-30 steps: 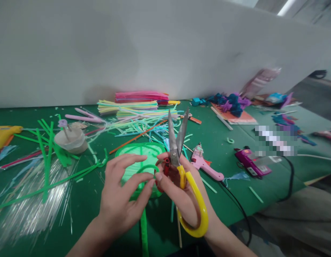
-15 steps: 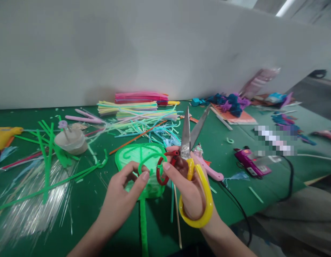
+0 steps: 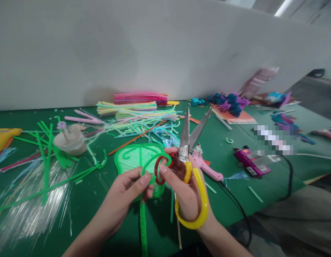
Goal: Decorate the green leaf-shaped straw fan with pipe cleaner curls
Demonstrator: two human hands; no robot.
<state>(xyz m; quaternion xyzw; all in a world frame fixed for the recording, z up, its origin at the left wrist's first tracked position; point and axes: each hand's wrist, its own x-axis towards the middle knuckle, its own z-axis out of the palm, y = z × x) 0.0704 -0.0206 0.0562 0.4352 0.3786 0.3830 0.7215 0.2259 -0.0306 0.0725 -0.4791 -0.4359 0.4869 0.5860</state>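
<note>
My left hand point(image 3: 133, 185) pinches a green pipe cleaner point(image 3: 152, 159) between thumb and fingers. Its curled far end reaches my right hand point(image 3: 185, 191), beside the red loop. My right hand is closed on scissors point(image 3: 184, 142), blades apart and pointing up. A large yellow handle loop circles my thumb's base; a red loop at the fingers looks like the other handle. Below both hands lies a green leaf shape point(image 3: 128, 160) with a rounded outline and curled strips inside. Its green wrapped stem point(image 3: 143, 228) runs toward me. Part of the leaf is hidden by my hands.
Pipe cleaner bundles point(image 3: 136, 107) lie along the back. At left are a yellow glue gun point(image 3: 6, 137), a small cup point(image 3: 70, 142) and clear strips point(image 3: 44, 200). A pink tool point(image 3: 208, 169) with a black cord and a purple device point(image 3: 251, 162) sit at right.
The curled green pipe cleaner has shifted up and to the right, its arc opening wider beside the red loop. My right hand and the scissors have moved slightly left.
</note>
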